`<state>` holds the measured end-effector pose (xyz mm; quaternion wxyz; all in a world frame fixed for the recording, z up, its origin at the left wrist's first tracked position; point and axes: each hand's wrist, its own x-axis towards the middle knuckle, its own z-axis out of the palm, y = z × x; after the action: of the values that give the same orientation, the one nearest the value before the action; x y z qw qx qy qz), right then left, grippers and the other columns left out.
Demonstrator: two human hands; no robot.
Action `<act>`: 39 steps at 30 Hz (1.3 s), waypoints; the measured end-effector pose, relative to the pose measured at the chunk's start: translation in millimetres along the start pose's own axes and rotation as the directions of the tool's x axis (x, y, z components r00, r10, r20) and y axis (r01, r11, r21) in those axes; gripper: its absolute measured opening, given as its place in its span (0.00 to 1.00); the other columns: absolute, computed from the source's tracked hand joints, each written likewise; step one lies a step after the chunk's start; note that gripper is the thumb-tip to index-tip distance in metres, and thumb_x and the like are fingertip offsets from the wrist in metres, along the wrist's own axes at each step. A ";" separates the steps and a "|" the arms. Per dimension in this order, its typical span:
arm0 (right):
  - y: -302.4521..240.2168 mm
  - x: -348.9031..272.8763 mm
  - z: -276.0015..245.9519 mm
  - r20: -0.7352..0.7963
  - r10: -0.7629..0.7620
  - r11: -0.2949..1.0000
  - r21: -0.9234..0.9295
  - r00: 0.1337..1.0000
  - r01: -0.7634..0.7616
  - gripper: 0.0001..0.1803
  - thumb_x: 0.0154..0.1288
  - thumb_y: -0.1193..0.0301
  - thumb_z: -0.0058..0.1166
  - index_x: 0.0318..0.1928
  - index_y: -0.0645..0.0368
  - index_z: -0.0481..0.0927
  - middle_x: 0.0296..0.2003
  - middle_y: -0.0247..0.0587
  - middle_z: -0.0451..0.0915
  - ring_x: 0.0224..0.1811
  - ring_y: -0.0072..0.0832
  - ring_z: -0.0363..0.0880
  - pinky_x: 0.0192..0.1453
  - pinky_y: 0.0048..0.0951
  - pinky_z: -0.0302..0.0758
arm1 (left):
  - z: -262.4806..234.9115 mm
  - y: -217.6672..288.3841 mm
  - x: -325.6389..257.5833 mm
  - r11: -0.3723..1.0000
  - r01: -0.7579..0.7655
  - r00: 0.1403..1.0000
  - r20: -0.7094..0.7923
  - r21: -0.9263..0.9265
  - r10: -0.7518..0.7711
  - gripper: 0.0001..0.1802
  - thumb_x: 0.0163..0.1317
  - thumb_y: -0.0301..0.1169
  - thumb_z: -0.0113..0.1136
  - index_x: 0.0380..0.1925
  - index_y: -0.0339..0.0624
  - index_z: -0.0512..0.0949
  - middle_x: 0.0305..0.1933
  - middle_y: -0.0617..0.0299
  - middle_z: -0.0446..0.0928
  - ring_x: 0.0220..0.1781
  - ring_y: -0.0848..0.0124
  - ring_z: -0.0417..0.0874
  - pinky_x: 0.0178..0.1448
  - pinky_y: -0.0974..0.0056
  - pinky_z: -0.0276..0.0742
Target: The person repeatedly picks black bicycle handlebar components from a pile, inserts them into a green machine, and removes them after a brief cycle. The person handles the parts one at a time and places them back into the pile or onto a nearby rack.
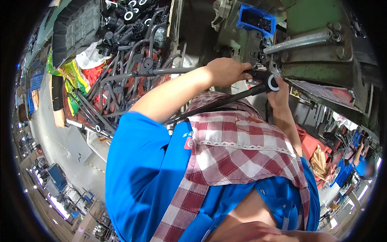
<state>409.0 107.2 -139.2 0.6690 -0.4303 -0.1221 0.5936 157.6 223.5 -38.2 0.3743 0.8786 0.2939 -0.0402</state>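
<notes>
My left hand (227,71) grips the end of a black metal tube part (225,103) that runs diagonally down toward my chest. Its ring-shaped end (273,82) sits against the green press machine (318,44). My right hand (279,97) holds the same part just below the ring. A coiled steel spring (302,40) runs across the machine above my hands. My blue shirt and a red checked cloth (238,149) fill the lower middle of the view.
A pile of several black bent tube parts (121,72) lies at the left. A blue bin (256,18) with small dark pieces sits on top of the machine. Another person in blue (356,163) works at the far right. Grey floor (60,137) shows at the left.
</notes>
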 end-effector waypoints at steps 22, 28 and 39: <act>-31.7 -14.5 56.2 0.178 -0.141 0.985 -0.071 0.974 0.155 0.28 0.72 0.50 0.46 0.58 0.59 0.74 0.51 0.44 0.81 0.50 0.41 0.81 0.51 0.46 0.79 | -8.5 20.7 8.9 0.994 -0.098 0.981 -0.162 0.053 0.105 0.19 0.72 0.47 0.52 0.57 0.56 0.75 0.29 0.46 0.81 0.35 0.44 0.82 0.40 0.44 0.76; -34.4 -13.4 49.1 0.165 -0.066 0.993 -0.081 0.984 0.080 0.28 0.74 0.50 0.44 0.62 0.57 0.71 0.56 0.44 0.78 0.53 0.40 0.78 0.48 0.44 0.77 | -19.8 13.4 7.1 0.991 -0.137 0.981 -0.142 -0.006 0.134 0.20 0.71 0.48 0.53 0.54 0.51 0.78 0.34 0.46 0.82 0.39 0.44 0.82 0.44 0.44 0.76; -27.5 -5.2 50.7 0.092 -0.007 0.998 -0.059 0.996 0.013 0.22 0.77 0.57 0.43 0.56 0.62 0.73 0.50 0.47 0.80 0.48 0.42 0.81 0.45 0.45 0.82 | -14.4 -11.4 20.0 0.960 -0.230 0.973 -0.012 -0.159 0.231 0.23 0.74 0.50 0.49 0.55 0.45 0.76 0.38 0.45 0.83 0.45 0.43 0.82 0.49 0.45 0.74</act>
<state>392.3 126.4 -87.2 0.6526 -0.4217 -0.1723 0.6054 165.7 249.3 -40.9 0.4465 0.8739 0.1908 0.0243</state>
